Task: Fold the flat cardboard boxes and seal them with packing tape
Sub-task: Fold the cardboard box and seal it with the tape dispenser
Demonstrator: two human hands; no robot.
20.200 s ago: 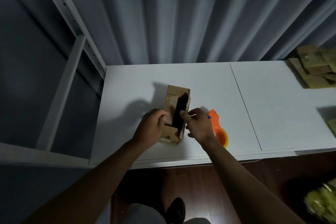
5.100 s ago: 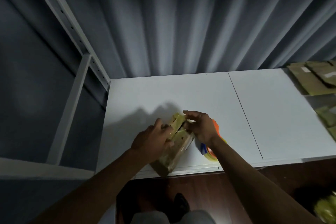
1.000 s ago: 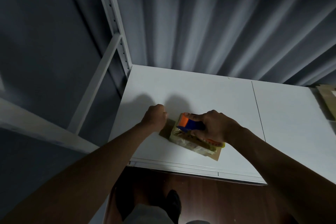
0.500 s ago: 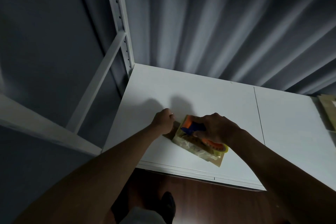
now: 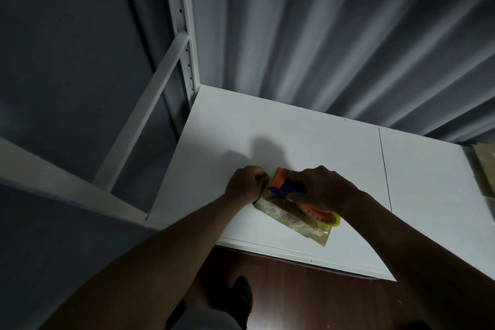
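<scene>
near the table's [image 5: 294,126] front edge lies the folded cardboard box [image 5: 292,218]. left hand [image 5: 245,185] curls against its far end; right hand [image 5: 321,190] grips the tape dispenser [image 5: 286,187] on top. sealing step, likely; next, tear the tape cleanly.

No legible text, labels, brands or numbers. Faint printed marks on the taped cardboard box [image 5: 290,218] are too dim and blurred to read.
</scene>
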